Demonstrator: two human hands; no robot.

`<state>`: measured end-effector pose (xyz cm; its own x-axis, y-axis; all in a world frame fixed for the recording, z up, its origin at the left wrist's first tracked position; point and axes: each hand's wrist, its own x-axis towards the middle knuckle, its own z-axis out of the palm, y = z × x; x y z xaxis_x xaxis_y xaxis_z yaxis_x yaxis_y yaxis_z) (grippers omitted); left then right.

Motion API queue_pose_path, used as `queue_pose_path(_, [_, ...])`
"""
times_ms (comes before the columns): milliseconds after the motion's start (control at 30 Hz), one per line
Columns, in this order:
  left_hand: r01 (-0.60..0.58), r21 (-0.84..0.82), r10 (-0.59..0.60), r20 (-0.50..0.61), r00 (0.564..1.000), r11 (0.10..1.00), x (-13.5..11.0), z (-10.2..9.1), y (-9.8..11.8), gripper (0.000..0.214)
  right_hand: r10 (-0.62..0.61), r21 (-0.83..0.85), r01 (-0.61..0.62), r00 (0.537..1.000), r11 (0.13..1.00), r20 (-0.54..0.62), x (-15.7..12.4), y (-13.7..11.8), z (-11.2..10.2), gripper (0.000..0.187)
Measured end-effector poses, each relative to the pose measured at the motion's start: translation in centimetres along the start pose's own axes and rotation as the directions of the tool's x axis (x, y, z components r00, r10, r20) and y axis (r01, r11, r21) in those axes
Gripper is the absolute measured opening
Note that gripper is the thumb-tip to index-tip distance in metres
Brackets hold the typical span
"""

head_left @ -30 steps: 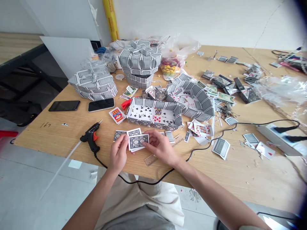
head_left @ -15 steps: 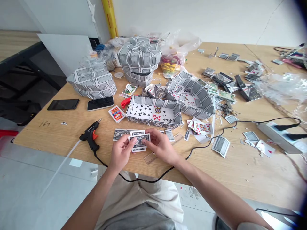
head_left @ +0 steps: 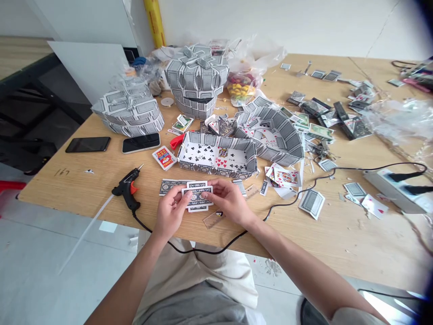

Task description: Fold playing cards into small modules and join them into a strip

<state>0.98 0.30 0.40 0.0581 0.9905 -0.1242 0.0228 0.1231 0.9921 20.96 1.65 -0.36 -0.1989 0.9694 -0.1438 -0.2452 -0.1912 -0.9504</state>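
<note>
Between my two hands are playing cards (head_left: 196, 197) with dark patterned backs, one lying crosswise over another. My left hand (head_left: 172, 208) pinches their left end, thumb on top. At the right end my right hand (head_left: 228, 201) grips them the same way; its fingers behind the cards are hidden. Beneath and behind the hands lies a strip of patterned card (head_left: 168, 186) on the table. A clear ruler (head_left: 212, 220) is partly covered by my right hand. Just beyond stands an open rectangular box made of cards (head_left: 216, 155), its inside showing clubs and hearts.
A black glue gun (head_left: 128, 187) lies left, its cable (head_left: 209, 252) looping along the table's front edge. Two phones (head_left: 88, 144), a card pack (head_left: 164, 158), lidded card baskets (head_left: 197, 81) and a curved card tray (head_left: 274, 137) stand around. At right sits a power strip (head_left: 395, 189).
Both hands keep hold of the cards. The crossed card underneath sits slightly further right against the top one. The view has shifted a little.
</note>
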Motion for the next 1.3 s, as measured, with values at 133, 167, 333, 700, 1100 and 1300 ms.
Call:
queue_pose_path(133, [-0.019,0.033,0.020,-0.031,0.999,0.999,0.04,-0.07,-0.03,0.039,-0.002,0.002,0.002,1.000,1.000,-0.002,0.03,0.02,-0.04,0.042])
queue_pose_path(167, [-0.014,0.034,0.015,-0.036,0.999,0.999,0.03,-0.08,-0.05,0.038,0.000,0.006,0.000,1.000,1.000,-0.001,0.03,0.02,-0.03,0.042])
queue_pose_path(333, [-0.006,0.027,0.006,-0.029,1.000,1.000,0.00,-0.18,-0.11,0.036,-0.001,0.007,0.001,1.000,1.000,-0.004,-0.02,-0.11,0.12,0.040])
queue_pose_path(700, [0.001,0.036,-0.001,-0.010,1.000,0.999,-0.01,-0.32,-0.17,0.035,0.052,0.027,-0.051,0.997,0.998,-0.049,0.21,-0.34,-0.01,0.042])
queue_pose_path(1100, [0.012,0.022,-0.012,-0.007,1.000,1.000,0.05,-0.38,-0.42,0.037,0.053,0.032,-0.051,0.997,0.998,-0.054,0.21,-0.15,0.06,0.045])
queue_pose_path(1300, [0.010,0.022,-0.010,-0.015,1.000,1.000,0.09,-0.29,0.02,0.038,0.051,0.043,-0.049,0.998,0.998,-0.047,0.19,-0.39,0.13,0.043])
